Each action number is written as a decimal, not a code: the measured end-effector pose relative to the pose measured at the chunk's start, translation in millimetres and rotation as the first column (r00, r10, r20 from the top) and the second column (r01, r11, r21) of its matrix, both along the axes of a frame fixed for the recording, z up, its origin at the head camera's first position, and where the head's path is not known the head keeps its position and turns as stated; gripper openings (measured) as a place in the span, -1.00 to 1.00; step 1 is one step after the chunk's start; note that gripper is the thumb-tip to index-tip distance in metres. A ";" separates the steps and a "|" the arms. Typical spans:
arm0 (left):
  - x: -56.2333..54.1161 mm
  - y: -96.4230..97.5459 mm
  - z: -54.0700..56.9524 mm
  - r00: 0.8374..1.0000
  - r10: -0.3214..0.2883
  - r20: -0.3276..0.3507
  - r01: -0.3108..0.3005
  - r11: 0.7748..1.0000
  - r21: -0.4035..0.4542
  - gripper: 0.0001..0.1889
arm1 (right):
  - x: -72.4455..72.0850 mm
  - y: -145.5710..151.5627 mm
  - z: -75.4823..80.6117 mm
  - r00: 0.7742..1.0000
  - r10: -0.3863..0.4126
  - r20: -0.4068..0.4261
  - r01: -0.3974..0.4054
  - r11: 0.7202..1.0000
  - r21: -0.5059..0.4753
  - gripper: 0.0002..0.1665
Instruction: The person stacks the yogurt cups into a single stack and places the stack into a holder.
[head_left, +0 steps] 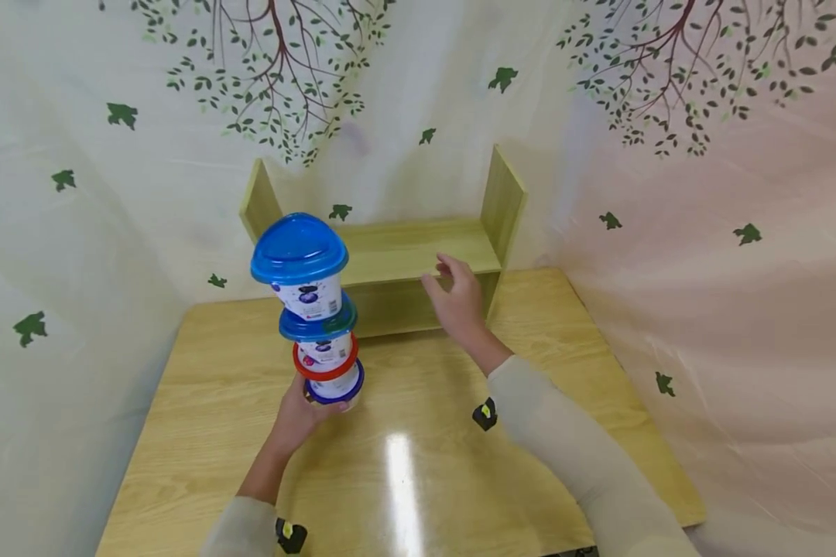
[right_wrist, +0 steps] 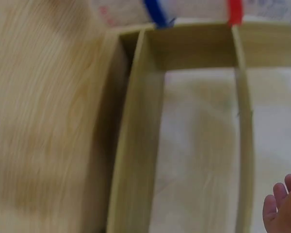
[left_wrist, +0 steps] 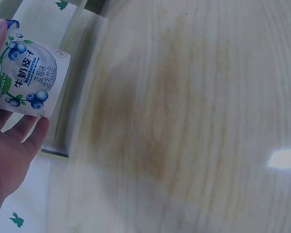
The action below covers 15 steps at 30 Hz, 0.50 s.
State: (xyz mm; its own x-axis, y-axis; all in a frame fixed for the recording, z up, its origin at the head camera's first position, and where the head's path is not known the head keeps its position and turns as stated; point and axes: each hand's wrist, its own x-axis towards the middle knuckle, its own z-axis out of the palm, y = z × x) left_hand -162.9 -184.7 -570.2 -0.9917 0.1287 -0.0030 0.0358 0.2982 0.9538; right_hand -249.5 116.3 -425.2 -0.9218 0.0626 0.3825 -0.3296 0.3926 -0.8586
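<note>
My left hand (head_left: 299, 414) grips the lowest of several stacked lidded tubs, holding the column upright above the table. The bottom tub (left_wrist: 30, 75) is white with a blueberry print and has a dark blue lid (head_left: 334, 396). Above it come a red-lidded tub (head_left: 326, 352), a blue-lidded tub (head_left: 313, 329) and, topmost, a larger tub with a domed blue lid (head_left: 299, 247). My right hand (head_left: 457, 298) is raised in front of the wooden shelf (head_left: 411, 247), fingers loosely bent and holding nothing. In the right wrist view, only part of that hand shows at the lower right.
The shelf stands at the back of the wooden table (head_left: 209, 402), with upright side panels and an open lower compartment. A curtain (head_left: 404, 100) printed with branches and leaves hangs behind. Small black devices (head_left: 484, 414) sit by both wrists.
</note>
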 end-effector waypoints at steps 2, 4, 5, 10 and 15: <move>-4.1 3.3 2.6 1.000 -0.013 -0.005 0.013 1.000 0.010 0.04 | -6.6 17.7 -11.4 0.996 -0.090 0.015 0.090 0.996 0.012 -0.44; -7.5 5.5 5.4 1.000 -0.020 -0.011 0.021 0.999 0.024 0.03 | -14.2 33.2 -21.9 0.982 -0.188 0.023 0.188 0.982 0.000 -0.52; -7.5 7.2 11.1 1.000 -0.025 -0.012 0.026 0.999 0.022 0.02 | -18.0 40.0 -26.2 0.970 -0.241 0.031 0.242 0.970 -0.005 -0.57; -12.8 12.2 18.9 0.999 -0.038 -0.023 0.038 0.999 0.027 0.02 | -37.9 72.0 -44.2 0.896 -0.428 0.117 0.435 0.899 -0.046 -0.57; -20.7 16.4 9.0 0.998 -0.029 -0.056 0.031 0.999 0.037 0.01 | -53.4 92.8 -50.8 0.920 -0.347 0.181 0.369 0.924 -0.102 -0.40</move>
